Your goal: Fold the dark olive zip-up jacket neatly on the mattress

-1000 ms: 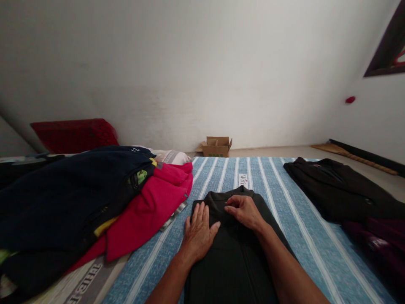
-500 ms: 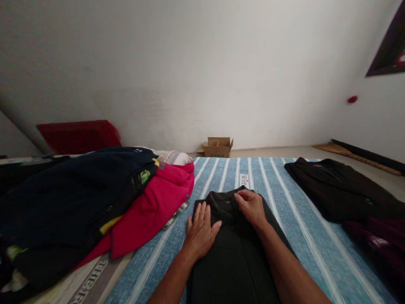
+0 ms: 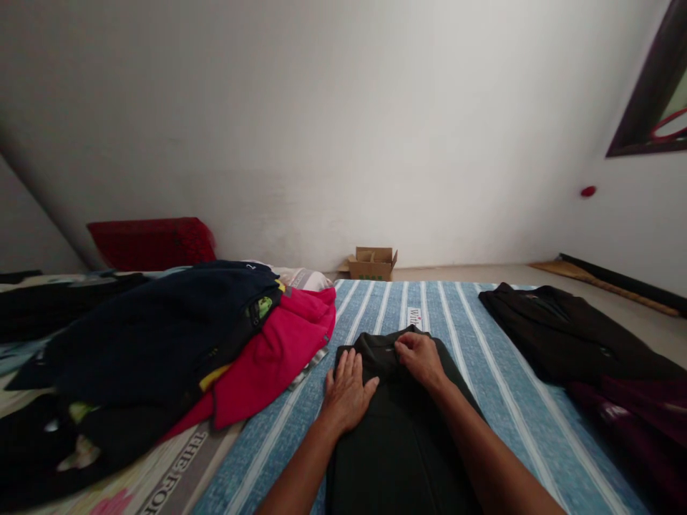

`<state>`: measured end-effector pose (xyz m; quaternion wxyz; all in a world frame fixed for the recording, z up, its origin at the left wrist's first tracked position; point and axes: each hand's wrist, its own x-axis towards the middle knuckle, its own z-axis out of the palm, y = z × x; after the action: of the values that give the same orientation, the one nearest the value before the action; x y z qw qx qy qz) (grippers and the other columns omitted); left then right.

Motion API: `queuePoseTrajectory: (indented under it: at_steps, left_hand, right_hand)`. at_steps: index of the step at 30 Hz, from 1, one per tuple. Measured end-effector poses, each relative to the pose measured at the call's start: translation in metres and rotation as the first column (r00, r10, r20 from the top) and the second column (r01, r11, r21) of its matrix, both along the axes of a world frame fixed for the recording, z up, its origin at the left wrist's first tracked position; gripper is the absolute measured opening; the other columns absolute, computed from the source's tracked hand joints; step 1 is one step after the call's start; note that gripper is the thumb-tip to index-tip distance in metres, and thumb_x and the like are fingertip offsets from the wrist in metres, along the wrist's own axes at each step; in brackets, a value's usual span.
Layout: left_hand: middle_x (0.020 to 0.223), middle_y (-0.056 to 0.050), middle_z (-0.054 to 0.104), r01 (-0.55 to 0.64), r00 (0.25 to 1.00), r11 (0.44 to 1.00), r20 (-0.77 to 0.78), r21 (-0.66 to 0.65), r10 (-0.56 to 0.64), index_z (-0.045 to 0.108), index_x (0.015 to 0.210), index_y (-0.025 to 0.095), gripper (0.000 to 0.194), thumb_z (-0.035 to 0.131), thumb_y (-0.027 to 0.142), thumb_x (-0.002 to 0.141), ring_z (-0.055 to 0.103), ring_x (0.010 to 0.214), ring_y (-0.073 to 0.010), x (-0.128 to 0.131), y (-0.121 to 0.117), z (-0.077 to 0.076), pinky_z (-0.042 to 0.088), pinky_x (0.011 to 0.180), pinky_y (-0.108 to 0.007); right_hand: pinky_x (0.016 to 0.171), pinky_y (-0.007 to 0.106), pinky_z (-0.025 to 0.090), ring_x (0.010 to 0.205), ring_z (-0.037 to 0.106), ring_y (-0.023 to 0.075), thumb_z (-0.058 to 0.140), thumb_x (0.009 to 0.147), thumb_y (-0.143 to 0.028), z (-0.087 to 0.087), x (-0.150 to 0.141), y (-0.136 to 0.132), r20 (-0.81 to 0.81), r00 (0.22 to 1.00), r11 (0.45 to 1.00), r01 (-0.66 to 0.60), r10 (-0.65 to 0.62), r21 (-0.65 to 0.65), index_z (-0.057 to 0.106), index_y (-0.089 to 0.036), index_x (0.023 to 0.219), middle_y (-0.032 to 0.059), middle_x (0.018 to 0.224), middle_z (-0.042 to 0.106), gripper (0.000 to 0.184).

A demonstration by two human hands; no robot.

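A dark green-black jacket lies folded in front of me on a blue-and-white striped bed sheet, its collar at the far end. My left hand rests flat on the jacket's left shoulder, fingers spread. At the right side of the collar, my right hand pinches the collar edge between thumb and fingers. A small label shows inside the neck. Both forearms cover part of the jacket's front.
On the left lies a heap of clothes with a navy garment and a pink garment. To the right are a folded dark jacket and a purple garment. A cardboard box stands by the wall beyond the bed.
My view has tilted and shifted slightly, so the surroundings sit lower in the picture. Both hands keep about the same places on the jacket.
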<state>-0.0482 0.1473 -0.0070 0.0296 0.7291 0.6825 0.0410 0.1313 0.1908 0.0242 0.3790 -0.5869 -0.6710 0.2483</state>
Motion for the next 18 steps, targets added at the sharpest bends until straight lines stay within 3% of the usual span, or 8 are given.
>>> queuePoseTrajectory:
  at_steps: [5, 9, 13, 15, 18]
  left_hand:
    - [0.152, -0.011, 0.015, 0.006, 1.000, 1.000, 0.011, -0.003, -0.006, 0.023, 0.144, 0.009, 0.071, 0.020, 0.052, 0.088, 0.009, 0.141, -0.0252, -0.001, 0.001, 0.001, 0.018, 0.109, -0.051]
    - [0.152, -0.012, 0.015, -0.006, 1.000, 1.000, -0.009, 0.007, 0.006, 0.023, 0.144, 0.007, 0.071, 0.019, 0.052, 0.088, 0.009, 0.141, -0.0257, 0.000, 0.002, 0.004, 0.018, 0.109, -0.052]
    - [0.151, -0.014, 0.017, -0.033, 0.997, 0.999, -0.063, 0.012, 0.034, 0.026, 0.143, 0.006, 0.072, 0.020, 0.053, 0.088, 0.009, 0.141, -0.0271, 0.002, 0.002, 0.009, 0.015, 0.109, -0.054]
    - [0.151, -0.014, 0.017, -0.056, 0.995, 0.998, -0.077, 0.011, 0.057, 0.027, 0.143, 0.007, 0.073, 0.020, 0.054, 0.088, 0.009, 0.141, -0.0278, 0.003, 0.002, 0.011, 0.014, 0.109, -0.055]
    - [0.152, -0.013, 0.015, -0.072, 0.996, 0.997, -0.059, -0.016, 0.071, 0.024, 0.144, 0.007, 0.074, 0.018, 0.055, 0.087, 0.008, 0.141, -0.0277, 0.002, 0.003, 0.012, 0.015, 0.108, -0.055]
  right_hand:
    - [0.061, 0.023, 0.037, 0.070, 0.060, 0.0155, 0.049, 0.081, -0.026, 0.012, 0.012, -0.044, 0.196, 0.977, 0.996, -0.090, 0.084, 0.025, 0.067, -0.021, 0.080, 0.0006, 0.073, 0.066, 0.019]
    - [0.078, 0.027, 0.042, 0.093, 0.058, 0.0206, 0.048, 0.085, -0.030, 0.008, 0.034, -0.082, 0.396, 0.908, 0.977, -0.192, 0.140, 0.095, 0.065, -0.020, 0.098, 0.0065, 0.099, 0.064, 0.023]
    - [0.102, 0.039, 0.032, 0.124, 0.041, 0.0293, 0.052, 0.083, -0.050, -0.008, 0.053, -0.105, 0.457, 0.866, 0.965, -0.257, 0.203, 0.058, 0.054, -0.016, 0.125, 0.0144, 0.135, 0.045, 0.054]
    - [0.107, 0.044, 0.025, 0.132, 0.030, 0.0317, 0.046, 0.083, -0.061, -0.017, 0.057, -0.111, 0.458, 0.859, 0.966, -0.258, 0.230, -0.002, 0.047, -0.014, 0.134, 0.0165, 0.143, 0.036, 0.069]
    - [0.110, 0.046, 0.018, 0.136, 0.022, 0.0307, 0.035, 0.086, -0.066, -0.024, 0.058, -0.114, 0.436, 0.860, 0.963, -0.259, 0.264, -0.071, 0.040, -0.014, 0.139, 0.0160, 0.147, 0.029, 0.075]
